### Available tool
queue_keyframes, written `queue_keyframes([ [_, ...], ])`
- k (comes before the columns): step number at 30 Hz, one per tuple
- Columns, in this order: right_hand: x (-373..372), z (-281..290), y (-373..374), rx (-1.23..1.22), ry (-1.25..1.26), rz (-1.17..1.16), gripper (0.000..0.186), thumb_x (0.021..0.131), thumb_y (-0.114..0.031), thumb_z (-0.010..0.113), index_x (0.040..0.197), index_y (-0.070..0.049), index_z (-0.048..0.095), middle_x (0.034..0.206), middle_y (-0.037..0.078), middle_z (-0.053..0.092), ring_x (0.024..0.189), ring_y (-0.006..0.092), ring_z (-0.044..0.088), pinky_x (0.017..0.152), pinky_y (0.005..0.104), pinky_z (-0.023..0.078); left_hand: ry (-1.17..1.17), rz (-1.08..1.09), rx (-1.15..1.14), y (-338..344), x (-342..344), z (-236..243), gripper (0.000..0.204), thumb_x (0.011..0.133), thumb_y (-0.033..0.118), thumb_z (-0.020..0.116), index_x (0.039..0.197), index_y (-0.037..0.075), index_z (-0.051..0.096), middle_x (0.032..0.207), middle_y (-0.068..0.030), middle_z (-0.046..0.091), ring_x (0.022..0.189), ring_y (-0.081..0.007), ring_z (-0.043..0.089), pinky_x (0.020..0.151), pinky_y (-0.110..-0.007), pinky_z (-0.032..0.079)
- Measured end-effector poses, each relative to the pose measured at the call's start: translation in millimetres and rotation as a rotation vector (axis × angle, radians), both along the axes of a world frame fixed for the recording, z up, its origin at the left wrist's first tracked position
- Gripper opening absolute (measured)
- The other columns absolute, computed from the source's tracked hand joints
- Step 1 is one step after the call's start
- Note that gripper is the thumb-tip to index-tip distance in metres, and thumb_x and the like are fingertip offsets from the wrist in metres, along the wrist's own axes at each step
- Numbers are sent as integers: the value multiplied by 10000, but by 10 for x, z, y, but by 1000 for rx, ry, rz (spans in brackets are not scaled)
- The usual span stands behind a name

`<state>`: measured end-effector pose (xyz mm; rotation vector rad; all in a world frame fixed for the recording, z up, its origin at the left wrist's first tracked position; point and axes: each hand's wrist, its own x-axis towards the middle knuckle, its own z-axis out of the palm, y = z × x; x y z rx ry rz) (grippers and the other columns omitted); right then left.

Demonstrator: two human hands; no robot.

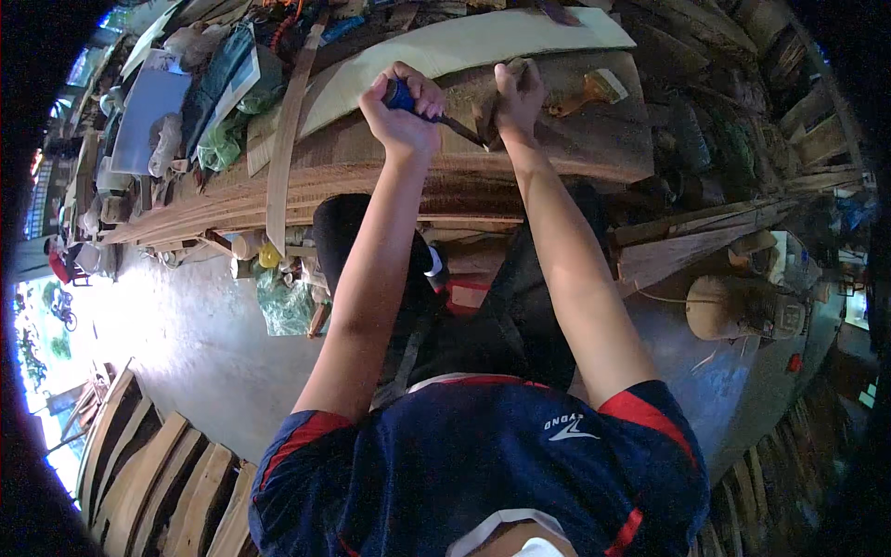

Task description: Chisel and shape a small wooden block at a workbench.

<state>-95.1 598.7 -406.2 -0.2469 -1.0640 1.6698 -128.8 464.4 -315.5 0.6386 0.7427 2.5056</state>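
My left hand (404,116) is closed round the blue handle (399,96) of a hand tool. Its narrow dark shaft (462,132) slants down to the right; whether it is a screwdriver or a chisel I cannot tell. In my right hand (520,102) is a small dark brown wooden piece (484,119), partly hidden by the fingers. The tool's tip is close to the lower end of this piece; contact is unclear. Both hands are over a thick wooden board (575,139). Just right of my right hand lies a flat brush (591,93) with a wooden handle and pale bristles.
A long pale curved board (464,39) lies along the bench's far side. A narrow wooden strip (295,139) crosses at the left, near plastic bags (221,144). On the floor are a round brown container (715,306) at right and planks (158,473) at lower left.
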Motion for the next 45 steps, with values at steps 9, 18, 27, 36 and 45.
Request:
queue_keyframes([
  [9, 46, 61, -58, 57, -31, 21, 248, 773, -182, 680, 930, -48, 543, 874, 16, 558, 804, 111, 491, 723, 289, 404, -124, 60, -26, 11, 36, 94, 307, 795, 334, 355, 667, 57, 393, 537, -34, 355, 448, -143, 324, 434, -289, 275],
  [18, 146, 119, -90, -1, -62, -48, 198, 788, -198, 670, 814, -92, 504, 725, -41, 490, 674, 83, 422, 612, 259, 346, -132, 21, -7, 130, 30, 72, 280, 802, 292, 353, 672, 47, 398, 551, -39, 369, 426, -137, 332, 417, -279, 275],
  [27, 151, -23, 38, 70, -8, -17, 190, 802, -170, 649, 875, -75, 502, 780, -34, 481, 706, 75, 415, 608, 238, 350, -157, 69, -46, 147, 83, 156, 307, 806, 317, 336, 669, 48, 389, 539, -42, 356, 431, -145, 328, 423, -283, 272],
  [36, 134, 10, 4, -12, 20, -10, 229, 791, -195, 658, 892, -57, 506, 726, -38, 481, 681, 76, 423, 619, 248, 368, 23, 59, -97, 81, -9, 173, 306, 807, 313, 322, 660, 53, 387, 513, -39, 356, 428, -143, 317, 424, -290, 276],
  [45, 159, 31, 35, 85, -34, -32, 169, 799, -156, 624, 789, -83, 472, 693, -50, 448, 648, 66, 397, 585, 233, 336, -54, -8, -56, 87, -32, 15, 317, 793, 307, 318, 645, 37, 393, 491, -53, 343, 424, -148, 321, 417, -287, 261],
])
